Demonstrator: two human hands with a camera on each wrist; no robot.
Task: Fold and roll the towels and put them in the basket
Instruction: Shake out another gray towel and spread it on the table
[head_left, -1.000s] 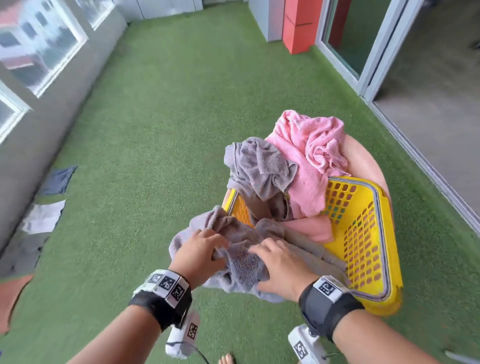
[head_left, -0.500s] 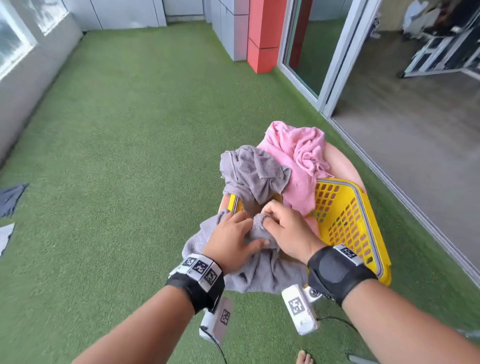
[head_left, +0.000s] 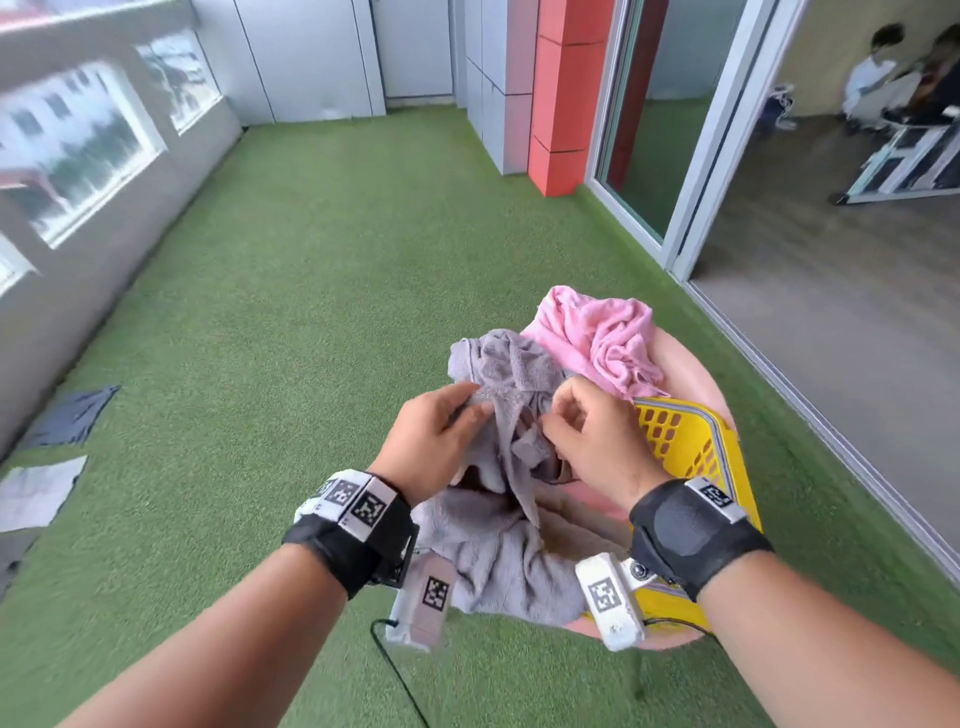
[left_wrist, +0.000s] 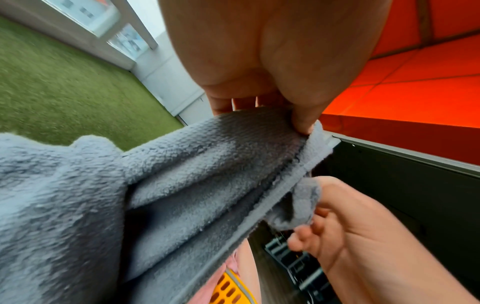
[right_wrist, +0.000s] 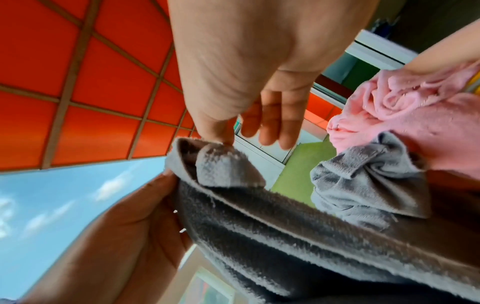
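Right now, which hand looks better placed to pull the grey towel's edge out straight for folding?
Probably the right hand: it already pinches a corner of the grey towel, as the right wrist view shows. The left hand holds the hem further along and can anchor it.

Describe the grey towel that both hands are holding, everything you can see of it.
The grey towel is soft, fluffy terry cloth with a flat woven hem along its edge, unfolded and crumpled. The left hand pinches that edge, thumb on top as the left wrist view shows, and the right hand pinches a corner close by. Held up between them, the rest hangs down in loose folds over the near side of the yellow basket. Beyond it a second grey towel and a pink towel lie bunched.
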